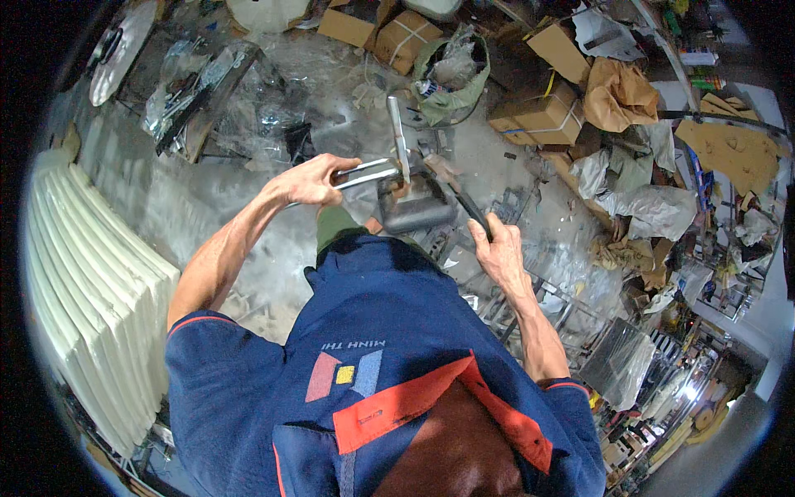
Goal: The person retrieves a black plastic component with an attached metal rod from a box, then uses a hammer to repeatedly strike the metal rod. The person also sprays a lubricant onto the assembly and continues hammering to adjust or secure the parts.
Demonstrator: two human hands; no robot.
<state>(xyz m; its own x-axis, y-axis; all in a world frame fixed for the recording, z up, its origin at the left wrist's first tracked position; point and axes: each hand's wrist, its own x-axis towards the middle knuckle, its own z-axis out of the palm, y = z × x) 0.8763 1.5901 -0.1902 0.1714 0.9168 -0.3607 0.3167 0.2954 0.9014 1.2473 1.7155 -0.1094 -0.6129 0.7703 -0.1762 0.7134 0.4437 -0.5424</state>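
Observation:
My left hand (312, 180) grips a bent, shiny metal bar or frame piece (372, 174), whose far end lies over a dark, rounded metal block (416, 205) before me. In my right hand (498, 245) is the black handle of a hammer (464, 199); its head is blurred, just above and right of the block. A flat metal bar (397, 133) stands up near the block's far edge, close to the end of the held piece. Whether it is joined to that piece, I cannot tell.
White ribbed panels or sheets (105, 298) stack at the left. Metal strips in plastic wrap (199, 93) lie at the upper left. A green sack (452, 81), a cardboard box (540, 118) and brown paper (621, 93) stand beyond. Metal frames and scraps (559, 310) cover the floor at the right.

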